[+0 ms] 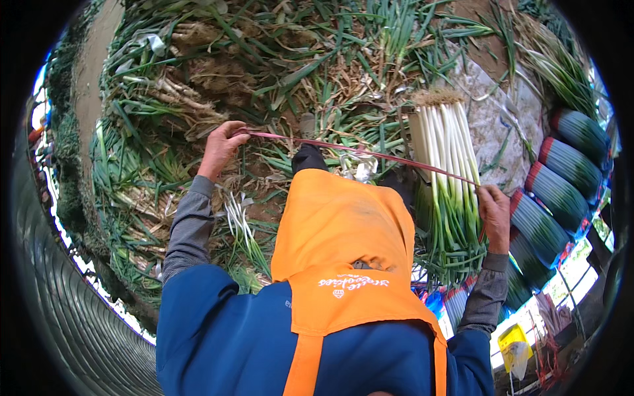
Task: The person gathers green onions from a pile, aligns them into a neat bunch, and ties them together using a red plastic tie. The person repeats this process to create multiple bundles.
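A red plastic tie is stretched taut between my hands, above the orange apron and across a bundle of green onions. At its left end, my left hand pinches it between thumb and fingers. The other end is held in my right hand, at the right edge of the bundle. The trimmed green onions lie side by side, roots at the top of the view and green leaves toward my body. A pale flat edge shows along their left side.
Heaps of loose green onions and leaf scraps cover the ground ahead and to the left. At the right, several wrapped onion bundles stand in a curved row beside a dirty white sheet. A yellow container is at lower right.
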